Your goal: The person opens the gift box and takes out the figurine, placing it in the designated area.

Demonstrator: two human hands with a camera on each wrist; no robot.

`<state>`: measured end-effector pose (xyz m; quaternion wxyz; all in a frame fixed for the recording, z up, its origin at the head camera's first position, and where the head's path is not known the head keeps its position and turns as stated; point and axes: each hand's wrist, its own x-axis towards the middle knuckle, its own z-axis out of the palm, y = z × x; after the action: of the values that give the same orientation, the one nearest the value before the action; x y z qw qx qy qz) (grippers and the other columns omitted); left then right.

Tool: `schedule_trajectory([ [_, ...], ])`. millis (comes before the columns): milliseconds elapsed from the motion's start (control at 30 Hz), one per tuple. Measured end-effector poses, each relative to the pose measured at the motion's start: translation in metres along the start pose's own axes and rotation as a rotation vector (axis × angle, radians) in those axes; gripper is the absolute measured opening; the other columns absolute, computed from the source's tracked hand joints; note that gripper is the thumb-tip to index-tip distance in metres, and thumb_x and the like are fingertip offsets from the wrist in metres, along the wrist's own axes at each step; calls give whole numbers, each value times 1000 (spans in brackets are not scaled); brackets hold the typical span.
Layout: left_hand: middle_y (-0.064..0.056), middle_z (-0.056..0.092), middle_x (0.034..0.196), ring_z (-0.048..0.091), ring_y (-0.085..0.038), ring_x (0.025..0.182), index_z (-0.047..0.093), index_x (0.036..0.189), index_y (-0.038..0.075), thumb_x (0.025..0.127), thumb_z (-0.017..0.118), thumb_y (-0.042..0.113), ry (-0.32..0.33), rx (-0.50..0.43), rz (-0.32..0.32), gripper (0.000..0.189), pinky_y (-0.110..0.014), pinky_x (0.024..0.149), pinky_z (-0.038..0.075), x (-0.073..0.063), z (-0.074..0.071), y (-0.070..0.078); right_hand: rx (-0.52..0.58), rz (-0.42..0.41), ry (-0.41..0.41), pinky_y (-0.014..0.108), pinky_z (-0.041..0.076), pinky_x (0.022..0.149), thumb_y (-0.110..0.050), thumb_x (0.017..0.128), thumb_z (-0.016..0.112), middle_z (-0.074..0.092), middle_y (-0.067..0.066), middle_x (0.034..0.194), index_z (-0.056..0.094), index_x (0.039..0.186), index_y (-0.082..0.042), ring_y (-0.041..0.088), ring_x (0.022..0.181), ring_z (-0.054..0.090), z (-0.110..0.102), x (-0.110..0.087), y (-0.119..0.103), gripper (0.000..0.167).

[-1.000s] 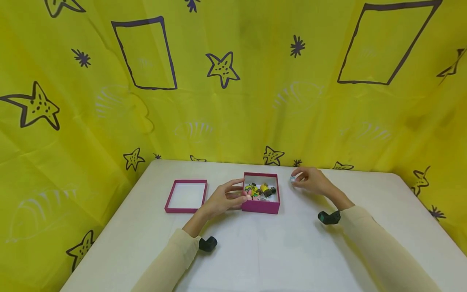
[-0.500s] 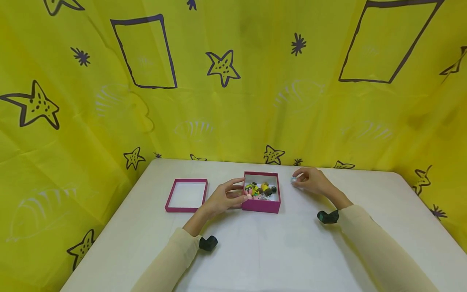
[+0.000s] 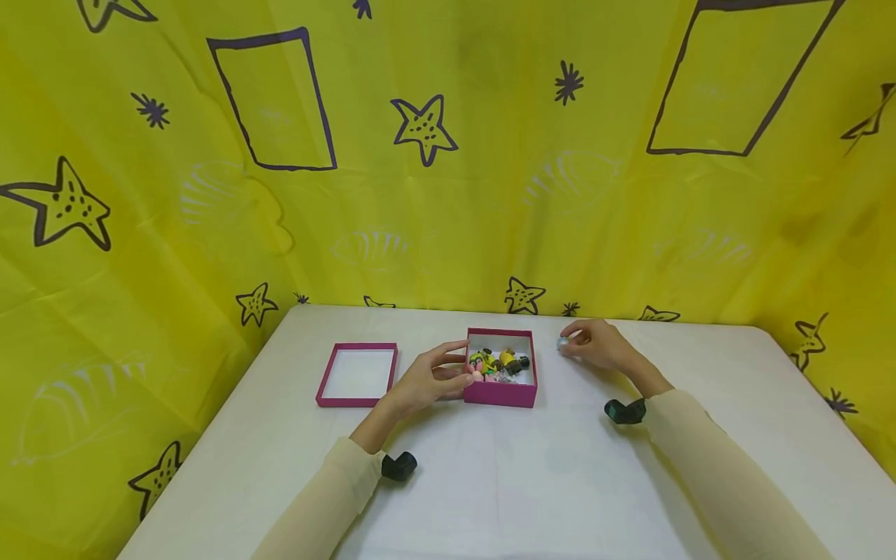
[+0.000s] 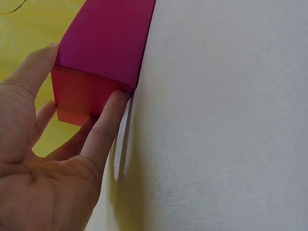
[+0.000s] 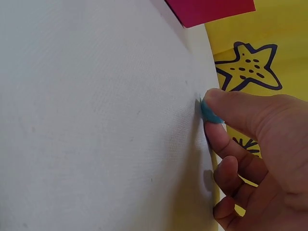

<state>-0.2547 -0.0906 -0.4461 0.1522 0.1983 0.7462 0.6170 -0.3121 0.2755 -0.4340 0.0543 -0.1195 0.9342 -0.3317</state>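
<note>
In the head view my left hand [image 3: 423,381] rests its fairly straight fingers and thumb against the left side of a magenta open-topped box [image 3: 500,395]. Inside that box lie several small toy figures [image 3: 497,365] in yellow, pink, green and black. From the left wrist view, the fingertips touch the box's side wall [image 4: 79,96]. Right of the box, near the table's far edge, my right hand [image 3: 595,346] pinches a small light-blue object [image 5: 210,113] between thumb and index finger, close to the tabletop. Its kind is mostly hidden by the fingers.
A magenta-rimmed lid [image 3: 357,403] with a white inside lies to the left of my left hand. White cloth covers the table [image 3: 490,482]. A yellow curtain [image 3: 476,218] with drawn starfish hangs behind the table and at its sides.
Both hands stay in nearly the same places, with only a slight shift of the right wrist. The box and the figures have not moved.
</note>
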Motion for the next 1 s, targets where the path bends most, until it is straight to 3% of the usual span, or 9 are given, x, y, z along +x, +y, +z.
schedule_trajectory([
  [500, -19, 59, 140, 60, -36, 128, 40, 158, 12, 97, 74, 15, 4, 4, -3, 71, -39, 96, 57, -1, 1, 3, 27, 23, -21, 41, 53, 83, -23, 95, 76, 69, 15, 105, 71, 122, -2, 31, 95, 59, -2, -1, -3, 34],
  [1000, -16, 60, 139, 60, -35, 129, 40, 158, 13, 96, 75, 17, 7, 14, -5, 71, -40, 96, 57, -1, 0, 0, 58, 21, -42, 34, 50, 78, -25, 96, 76, 67, 13, 103, 70, 123, -4, 29, 93, 57, -3, 0, 2, 35],
])
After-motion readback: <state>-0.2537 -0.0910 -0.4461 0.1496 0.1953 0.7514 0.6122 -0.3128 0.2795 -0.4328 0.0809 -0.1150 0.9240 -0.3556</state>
